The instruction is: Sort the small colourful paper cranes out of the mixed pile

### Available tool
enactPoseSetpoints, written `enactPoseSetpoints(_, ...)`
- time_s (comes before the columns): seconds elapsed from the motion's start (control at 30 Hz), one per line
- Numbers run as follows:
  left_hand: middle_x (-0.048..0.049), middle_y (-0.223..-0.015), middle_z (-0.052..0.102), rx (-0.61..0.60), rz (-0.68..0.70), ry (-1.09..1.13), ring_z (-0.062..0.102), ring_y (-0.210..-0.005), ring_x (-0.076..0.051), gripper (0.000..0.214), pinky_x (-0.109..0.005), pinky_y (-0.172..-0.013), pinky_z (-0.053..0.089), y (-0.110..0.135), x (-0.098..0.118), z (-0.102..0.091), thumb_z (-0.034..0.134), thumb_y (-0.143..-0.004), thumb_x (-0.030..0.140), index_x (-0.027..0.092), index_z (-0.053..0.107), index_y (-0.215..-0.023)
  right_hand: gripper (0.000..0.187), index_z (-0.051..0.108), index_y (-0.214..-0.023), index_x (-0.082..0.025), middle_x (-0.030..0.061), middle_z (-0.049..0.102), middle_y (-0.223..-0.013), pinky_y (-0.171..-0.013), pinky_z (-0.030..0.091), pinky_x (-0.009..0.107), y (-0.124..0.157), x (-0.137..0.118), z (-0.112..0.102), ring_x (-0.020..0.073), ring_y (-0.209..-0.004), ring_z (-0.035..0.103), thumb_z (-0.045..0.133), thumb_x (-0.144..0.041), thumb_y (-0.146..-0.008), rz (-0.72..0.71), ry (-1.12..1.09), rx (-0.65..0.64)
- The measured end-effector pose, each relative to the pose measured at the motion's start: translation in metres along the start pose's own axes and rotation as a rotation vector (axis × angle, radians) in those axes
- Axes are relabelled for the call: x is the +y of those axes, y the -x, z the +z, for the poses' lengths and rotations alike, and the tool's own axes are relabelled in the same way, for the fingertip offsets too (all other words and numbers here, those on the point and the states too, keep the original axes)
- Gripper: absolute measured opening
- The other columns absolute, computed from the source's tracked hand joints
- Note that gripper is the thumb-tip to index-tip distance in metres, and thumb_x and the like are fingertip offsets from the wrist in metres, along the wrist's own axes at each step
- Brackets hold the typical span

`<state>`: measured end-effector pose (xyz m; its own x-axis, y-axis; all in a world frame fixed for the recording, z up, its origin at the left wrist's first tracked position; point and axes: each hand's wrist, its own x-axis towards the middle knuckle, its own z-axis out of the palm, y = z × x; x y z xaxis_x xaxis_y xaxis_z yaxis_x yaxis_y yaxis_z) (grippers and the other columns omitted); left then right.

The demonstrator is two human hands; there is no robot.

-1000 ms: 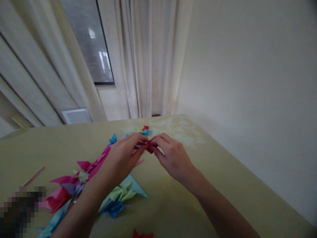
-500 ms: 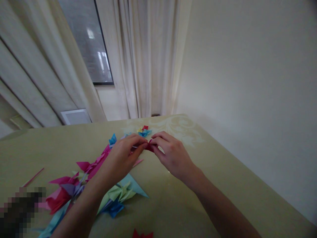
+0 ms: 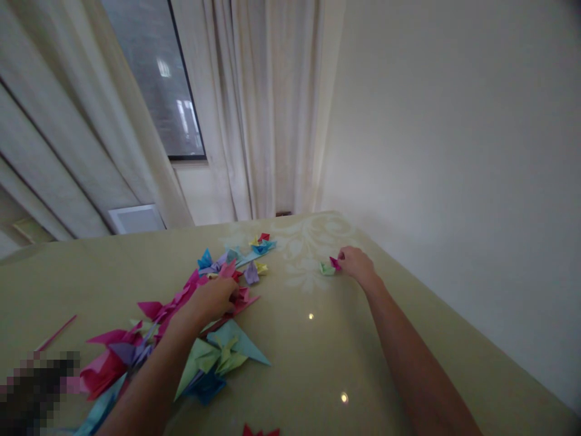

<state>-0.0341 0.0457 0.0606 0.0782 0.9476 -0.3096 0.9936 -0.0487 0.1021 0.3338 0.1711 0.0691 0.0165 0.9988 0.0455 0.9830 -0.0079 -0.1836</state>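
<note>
My right hand (image 3: 357, 265) reaches to the far right side of the table, fingers pinched on a small red folded paper piece (image 3: 335, 263) that sits right beside a small green folded piece (image 3: 325, 269). My left hand (image 3: 212, 300) rests low on the heap of coloured folded papers (image 3: 181, 303), its fingers curled among pink and red pieces. What those fingers hold, if anything, is hidden by the back of the hand.
The yellow-green table (image 3: 295, 357) has a pale floral pattern near its far edge. More folded pieces lie at the back (image 3: 261, 244). A pink paper strip (image 3: 54, 333) lies at the left. Curtains, a window and a bare wall stand behind.
My hands were together at the centre, pinching the red piece. Now the right hand has carried it to the far right beside the green piece, and the left dropped onto the paper heap.
</note>
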Motion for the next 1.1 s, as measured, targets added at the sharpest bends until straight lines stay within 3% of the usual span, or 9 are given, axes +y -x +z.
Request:
enactPoseSetpoints(0.13,-0.0045,-0.088,0.077,0.019,0.025,0.030,0.072,-0.088,-0.025,0.013,-0.028,-0.069,0.044,-0.002,-0.003,0.002,0.069,-0.073,0.015,0.023,0.076,-0.080,0.012,0.080,-0.095,-0.019,0.0133,0.078,-0.100,-0.070,0.045,0.029,0.000,0.003,0.008,0.0255,-0.093,0.073,0.075,-0.027,-0.087,-0.020,-0.008,-0.073)
enactPoseSetpoints(0.3,-0.0045,-0.078,0.075,0.042,0.043,0.030,0.070,-0.081,-0.024,0.015,-0.030,-0.068,0.042,0.002,-0.004,-0.003,0.063,-0.076,0.012,0.022,0.073,-0.070,0.024,0.075,-0.114,-0.018,0.0156,0.073,-0.121,-0.082,0.046,0.032,0.003,-0.006,-0.016,0.0269,-0.108,0.068,0.066,-0.031,-0.096,-0.090,-0.040,0.051)
enactPoseSetpoints(0.43,-0.0059,-0.093,0.076,0.125,0.125,0.111,0.069,-0.090,-0.026,0.015,-0.032,-0.074,0.045,0.014,0.009,-0.016,0.061,-0.083,0.019,0.023,0.075,-0.086,0.014,0.075,-0.101,-0.017,0.0079,0.075,-0.102,-0.079,0.047,0.029,0.027,-0.039,-0.034,0.0194,-0.091,0.067,0.066,-0.027,-0.097,-0.431,-0.309,0.125)
enactPoseSetpoints(0.53,-0.0058,-0.099,0.074,0.239,0.298,0.277,0.067,-0.094,-0.024,0.018,-0.033,-0.080,0.047,0.029,0.028,-0.029,0.053,-0.094,0.027,0.022,0.070,-0.093,0.012,0.074,-0.096,-0.018,0.0027,0.074,-0.092,-0.073,0.048,0.026,0.057,-0.075,-0.033,0.0150,-0.079,0.066,0.070,-0.029,-0.096,-0.707,-0.603,-0.018)
enactPoseSetpoints(0.63,-0.0049,-0.100,0.072,0.341,0.383,0.443,0.066,-0.095,-0.022,0.023,-0.034,-0.083,0.049,0.040,0.046,-0.036,0.044,-0.102,0.034,0.022,0.063,-0.100,0.023,0.071,-0.109,-0.020,0.0029,0.075,-0.102,-0.070,0.051,0.025,0.083,-0.104,-0.025,0.0146,-0.081,0.069,0.076,-0.034,-0.092,-0.839,-0.828,-0.245)
enactPoseSetpoints(0.77,-0.0037,-0.099,0.072,0.389,0.379,0.615,0.068,-0.091,-0.021,0.021,-0.034,-0.080,0.052,0.044,0.055,-0.035,0.041,-0.106,0.038,0.023,0.055,-0.106,0.023,0.068,-0.113,-0.020,0.0031,0.075,-0.103,-0.074,0.054,0.026,0.095,-0.118,-0.019,0.0147,-0.083,0.070,0.074,-0.028,-0.093,-0.858,-1.023,-0.344)
enactPoseSetpoints(0.93,-0.0056,-0.102,0.074,0.367,0.358,0.835,0.073,-0.094,-0.022,0.032,-0.036,-0.078,0.058,0.043,0.055,-0.037,0.053,-0.102,0.047,0.023,0.054,-0.124,0.012,0.070,-0.102,-0.019,0.0004,0.073,-0.090,-0.077,0.054,0.027,0.090,-0.111,-0.024,0.0150,-0.083,0.069,0.074,-0.025,-0.093,-0.800,-1.036,-0.301)
enactPoseSetpoints(1.0,-0.0069,-0.107,0.075,0.370,0.370,0.869,0.073,-0.101,-0.023,0.034,-0.037,-0.084,0.059,0.043,0.055,-0.039,0.062,-0.098,0.046,0.022,0.059,-0.122,0.005,0.070,-0.095,-0.018,-0.0001,0.072,-0.087,-0.075,0.053,0.026,0.089,-0.109,-0.026,0.0146,-0.082,0.068,0.073,-0.021,-0.092,-0.782,-0.983,-0.264)
enactPoseSetpoints(1.1,-0.0057,-0.106,0.076,0.387,0.405,0.813,0.074,-0.099,-0.022,0.019,-0.036,-0.088,0.059,0.042,0.056,-0.040,0.065,-0.094,0.036,0.022,0.068,-0.107,0.002,0.070,-0.093,-0.018,-0.0005,0.071,-0.085,-0.071,0.053,0.025,0.090,-0.109,-0.028,0.0137,-0.079,0.068,0.071,-0.018,-0.092,-0.771,-0.924,-0.204)
